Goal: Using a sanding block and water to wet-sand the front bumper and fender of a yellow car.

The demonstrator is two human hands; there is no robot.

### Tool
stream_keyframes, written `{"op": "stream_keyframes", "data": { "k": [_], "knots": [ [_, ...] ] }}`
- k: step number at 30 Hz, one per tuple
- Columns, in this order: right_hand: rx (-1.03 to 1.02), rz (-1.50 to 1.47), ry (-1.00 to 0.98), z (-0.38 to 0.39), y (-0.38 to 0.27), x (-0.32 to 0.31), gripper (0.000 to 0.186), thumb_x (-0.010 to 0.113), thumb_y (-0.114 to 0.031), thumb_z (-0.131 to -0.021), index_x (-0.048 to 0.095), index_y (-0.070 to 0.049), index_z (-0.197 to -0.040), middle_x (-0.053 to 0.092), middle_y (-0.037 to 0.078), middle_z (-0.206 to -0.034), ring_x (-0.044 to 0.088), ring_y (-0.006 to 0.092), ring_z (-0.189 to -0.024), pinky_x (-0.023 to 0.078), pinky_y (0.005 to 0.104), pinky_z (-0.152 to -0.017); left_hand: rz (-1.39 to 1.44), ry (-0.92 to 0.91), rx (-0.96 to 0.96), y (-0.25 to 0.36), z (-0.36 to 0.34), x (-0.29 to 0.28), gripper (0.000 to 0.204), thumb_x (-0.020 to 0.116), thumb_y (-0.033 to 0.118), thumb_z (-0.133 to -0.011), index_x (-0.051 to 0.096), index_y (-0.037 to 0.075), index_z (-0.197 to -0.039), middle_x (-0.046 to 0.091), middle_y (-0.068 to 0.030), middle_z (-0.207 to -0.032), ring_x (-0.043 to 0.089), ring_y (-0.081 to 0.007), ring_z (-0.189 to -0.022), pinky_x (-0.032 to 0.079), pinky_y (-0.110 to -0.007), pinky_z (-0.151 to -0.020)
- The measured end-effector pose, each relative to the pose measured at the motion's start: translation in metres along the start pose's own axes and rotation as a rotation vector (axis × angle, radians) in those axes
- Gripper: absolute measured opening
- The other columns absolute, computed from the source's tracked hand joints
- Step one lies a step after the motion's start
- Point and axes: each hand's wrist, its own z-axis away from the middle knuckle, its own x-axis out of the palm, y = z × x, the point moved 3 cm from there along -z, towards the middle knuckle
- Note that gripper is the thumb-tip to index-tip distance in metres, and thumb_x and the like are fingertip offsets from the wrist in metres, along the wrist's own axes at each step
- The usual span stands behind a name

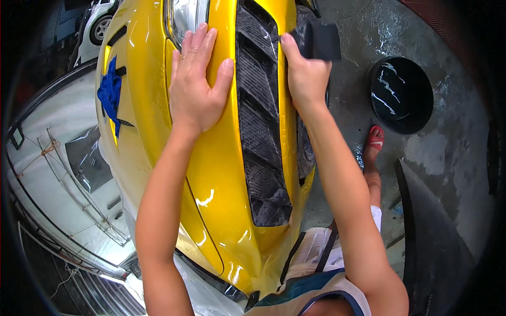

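Observation:
The yellow front bumper of a car fills the middle of the view, its surface glossy with bright reflections. My left hand lies flat on it just below the headlight, fingers stretched. Dark grille inserts with a woven pattern run down the bumper to the right of that hand. Beyond them, my right hand is closed at the bumper's right edge, thumb pressed on the yellow rim. A flat black piece sticks out from this hand; its exact kind I cannot make out.
On the wet concrete floor to the right stands a round black tub. A large dark curved panel is at the lower right. A blue cloth hangs on the car's left side. Clear plastic sheeting drapes below the bumper.

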Motion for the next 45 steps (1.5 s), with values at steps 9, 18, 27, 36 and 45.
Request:
{"op": "stream_keyframes", "data": {
  "k": [9, 18, 27, 36, 45],
  "knots": [
    [-0.098, 0.244, -0.149, 0.044, -0.048, -0.024, 0.016, 0.073, -0.008, -0.091, 0.065, -0.001, -0.103, 0.064, 0.007, -0.083, 0.063, 0.0186, -0.078, 0.051, 0.0333, -0.075, 0.011, 0.029, 0.021, -0.006, -0.001, 0.003, 0.06, 0.058, 0.042, -0.099, 0.054, 0.007, -0.148, 0.046, -0.0135, -0.159, 0.037, -0.0371, -0.149, 0.023, -0.052, -0.124],
    [-0.096, 0.239, -0.182, 0.072, -0.054, -0.051, 0.017, 0.075, -0.013, -0.092, 0.065, 0.001, -0.094, 0.064, 0.009, -0.08, 0.061, 0.0206, -0.072, 0.05, 0.0333, -0.072, 0.011, 0.011, 0.078, -0.002, -0.005, 0.001, 0.054, 0.055, 0.031, -0.103, 0.051, 0.004, -0.15, 0.045, -0.015, -0.159, 0.036, -0.031, -0.151, 0.02, -0.042, -0.125],
    [-0.06, 0.213, -0.145, 0.096, -0.068, -0.059, 0.014, 0.074, -0.012, -0.093, 0.067, -0.002, -0.099, 0.068, 0.006, -0.087, 0.064, 0.0187, -0.078, 0.052, 0.0355, -0.075, 0.025, -0.02, -0.059, 0.01, -0.004, -0.007, 0.055, 0.061, 0.029, -0.098, 0.054, -0.001, -0.144, 0.051, -0.0251, -0.15, 0.04, -0.0397, -0.146, 0.027, -0.044, -0.123],
    [0.105, 0.254, -0.195, 0.109, -0.052, -0.072, 0.021, 0.073, -0.019, -0.094, 0.067, 0.0, -0.089, 0.068, 0.012, -0.084, 0.065, 0.0218, -0.079, 0.05, 0.0382, -0.078, 0.085, -0.014, -0.035, 0.008, -0.005, -0.005, 0.054, 0.061, 0.028, -0.099, 0.054, -0.003, -0.143, 0.051, -0.0253, -0.15, 0.041, -0.0388, -0.145, 0.029, -0.042, -0.122],
    [0.2, 0.324, -0.284, 0.127, -0.066, -0.094, 0.022, 0.074, -0.02, -0.095, 0.069, 0.001, -0.092, 0.069, 0.012, -0.089, 0.064, 0.0228, -0.08, 0.05, 0.0379, -0.076, 0.078, 0.019, 0.002, 0.006, -0.007, -0.004, 0.053, 0.061, 0.028, -0.099, 0.055, -0.005, -0.141, 0.053, -0.0255, -0.148, 0.045, -0.0369, -0.143, 0.031, -0.04, -0.12]
  ]
}}
